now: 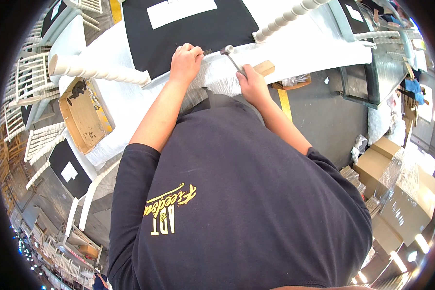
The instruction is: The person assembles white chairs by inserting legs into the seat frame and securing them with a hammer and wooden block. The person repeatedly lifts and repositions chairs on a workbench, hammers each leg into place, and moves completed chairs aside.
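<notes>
Hammer (232, 59) held in right hand (252, 84), fist closed round the lower handle, metal head raised just above the near edge of the black seat pad (188, 29); left hand (184, 63) is closed, fingers pinching something small and dark at that same edge — too small to tell, probably a tack or staple. Judged step: fastening the pad's edge onto the white chair frame (101, 72) lying on the surface, mid-stroke. Next move calls for a short, square blow landing just right of the left fingertips — head and fingers sit near each other, so aim matters.
</notes>
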`<state>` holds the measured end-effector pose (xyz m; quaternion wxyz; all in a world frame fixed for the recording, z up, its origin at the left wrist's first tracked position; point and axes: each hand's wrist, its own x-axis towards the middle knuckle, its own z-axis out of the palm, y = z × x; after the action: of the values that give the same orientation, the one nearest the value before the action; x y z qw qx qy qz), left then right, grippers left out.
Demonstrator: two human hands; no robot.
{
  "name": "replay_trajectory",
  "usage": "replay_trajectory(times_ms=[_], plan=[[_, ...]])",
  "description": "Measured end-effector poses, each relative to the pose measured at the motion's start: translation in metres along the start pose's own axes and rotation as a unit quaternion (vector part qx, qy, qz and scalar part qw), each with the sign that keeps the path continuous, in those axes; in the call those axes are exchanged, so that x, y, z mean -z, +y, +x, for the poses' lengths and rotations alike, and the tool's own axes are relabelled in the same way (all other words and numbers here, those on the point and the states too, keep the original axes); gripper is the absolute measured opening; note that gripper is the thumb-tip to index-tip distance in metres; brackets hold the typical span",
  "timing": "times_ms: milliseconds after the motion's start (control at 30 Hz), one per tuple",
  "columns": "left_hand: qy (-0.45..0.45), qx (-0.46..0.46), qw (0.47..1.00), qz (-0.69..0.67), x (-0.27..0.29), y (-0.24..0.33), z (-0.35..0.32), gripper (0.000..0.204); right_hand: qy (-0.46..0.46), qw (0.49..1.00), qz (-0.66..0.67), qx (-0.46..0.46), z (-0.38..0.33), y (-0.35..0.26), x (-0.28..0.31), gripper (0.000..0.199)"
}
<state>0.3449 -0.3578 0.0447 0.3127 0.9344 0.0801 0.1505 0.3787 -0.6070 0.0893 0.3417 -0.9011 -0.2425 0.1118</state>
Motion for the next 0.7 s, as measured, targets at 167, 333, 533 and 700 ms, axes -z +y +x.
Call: replay_trajectory(times_ms=[167,333,533,700], plan=[[-0.005,0.015,1.0,0.018,-0.002,-0.004,0.0,0.009,-0.023,0.999,-0.036,-0.018,0.022,-0.021,-0.018,0.022],[-0.011,0.021,0.999,0.023,-0.001,-0.003,0.0,0.009,-0.039,0.998,-0.049,-0.011,0.028,-0.022,-0.027,0.022],[-0.007,0.019,1.0,0.019,-0.001,-0.002,-0.001,0.009,-0.05,0.997,-0.061,-0.015,0.03,-0.022,-0.029,0.021],[-0.012,0.024,0.999,0.022,0.0,-0.001,0.0,0.009,-0.039,0.998,-0.059,-0.002,0.031,-0.022,-0.027,0.023]])
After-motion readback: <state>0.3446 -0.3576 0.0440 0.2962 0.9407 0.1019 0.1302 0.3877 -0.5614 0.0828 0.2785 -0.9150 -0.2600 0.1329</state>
